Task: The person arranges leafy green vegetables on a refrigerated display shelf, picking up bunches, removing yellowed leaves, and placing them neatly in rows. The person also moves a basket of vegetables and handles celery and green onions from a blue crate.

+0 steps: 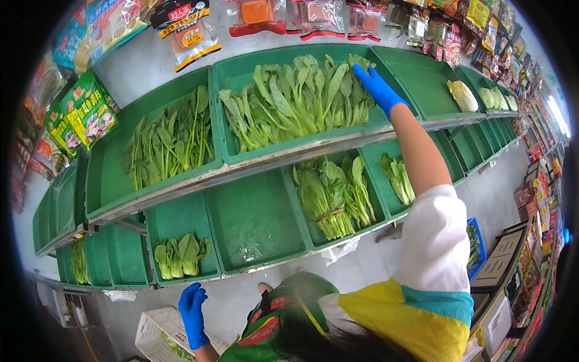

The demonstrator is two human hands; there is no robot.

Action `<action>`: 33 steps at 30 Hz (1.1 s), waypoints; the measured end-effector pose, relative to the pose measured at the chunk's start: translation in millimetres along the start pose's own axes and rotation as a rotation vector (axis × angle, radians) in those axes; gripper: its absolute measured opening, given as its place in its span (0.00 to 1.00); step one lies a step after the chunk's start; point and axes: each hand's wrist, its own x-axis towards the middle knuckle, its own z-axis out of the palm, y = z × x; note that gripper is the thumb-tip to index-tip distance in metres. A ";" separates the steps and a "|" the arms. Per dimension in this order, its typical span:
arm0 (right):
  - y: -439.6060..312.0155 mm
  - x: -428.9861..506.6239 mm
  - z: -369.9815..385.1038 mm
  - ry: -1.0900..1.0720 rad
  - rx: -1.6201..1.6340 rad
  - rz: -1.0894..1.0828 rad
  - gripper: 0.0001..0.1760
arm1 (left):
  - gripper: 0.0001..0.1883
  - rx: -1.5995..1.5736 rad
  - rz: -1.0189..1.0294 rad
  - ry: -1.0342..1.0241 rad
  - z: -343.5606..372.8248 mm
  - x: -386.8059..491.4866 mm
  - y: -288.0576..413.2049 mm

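Note:
My right hand point(379, 89), in a blue glove, reaches to the right end of a row of leafy greens point(307, 97) in the upper middle green plastic tray point(289, 146). Its fingers lie at the leaves; whether they grip any, I cannot tell. My left hand point(193, 312), also blue-gloved, hangs low with fingers bent, holding nothing visible. It is over a white plastic crate point(151, 323) with some greens inside, below the lower tray of bok choy point(181, 255). Left of the middle tray, a bunch of long-stemmed greens point(174, 140) lies in another tray.
On the lower shelf are tied greens point(328, 194) and a small lettuce-like bunch point(398, 176). A napa cabbage point(462, 96) lies in an upper right tray. Packaged foods point(185, 34) hang above. A blue basket point(477, 249) stands right, beside packed shelves.

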 end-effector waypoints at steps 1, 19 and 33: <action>-7.0 1.5 8.0 -0.125 0.077 -0.012 0.44 | 0.13 0.005 0.009 -0.003 1.6 2.1 2.2; -31.1 10.0 -6.9 0.015 -0.039 -0.201 0.45 | 0.13 -0.007 0.052 0.017 9.2 -2.3 -26.2; 15.6 34.3 68.9 -0.362 0.591 0.286 0.24 | 0.12 -0.037 0.006 0.104 -15.3 -17.6 -47.7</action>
